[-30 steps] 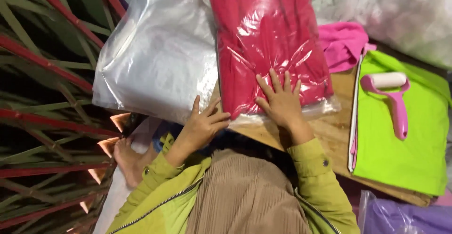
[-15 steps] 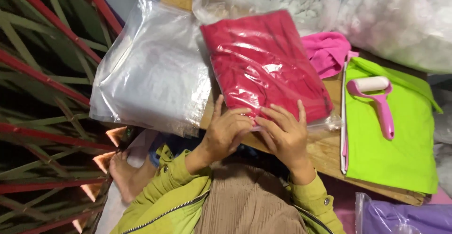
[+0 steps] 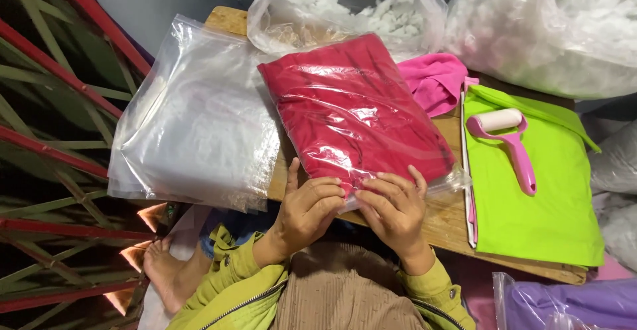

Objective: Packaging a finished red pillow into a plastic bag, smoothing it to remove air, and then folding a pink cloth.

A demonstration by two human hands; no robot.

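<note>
The red cloth in its clear plastic bag [image 3: 355, 114] lies tilted on the middle of the wooden table [image 3: 444, 220], its near edge at the table's front where both hands meet it. Going from the left: a stack of empty clear plastic bags [image 3: 196, 117] hangs over the table's left end, touching the red package's left side. The left hand [image 3: 308, 207] has its fingers curled and pressed together on the bag's near edge, thumb raised; whether it actually pinches the plastic cannot be told. Just beside it, the right hand [image 3: 395, 207] curls its fingers over the same edge, gripping the loose clear flap of the bag. Behind the red package stands one open clear sack of white stuffing [image 3: 345, 11], and a second, larger sack of the same white stuffing [image 3: 551, 31] fills the top right. One loose pink cloth [image 3: 434, 81] lies between the red package and a folded bright green cloth [image 3: 531, 190], which covers the table's right end. On the green cloth rests one pink lint roller [image 3: 507, 141] with a white roll, handle pointing toward the person. At the bottom right corner sits one bag of purple cloth [image 3: 570, 303]. No labels show on any package.
</note>
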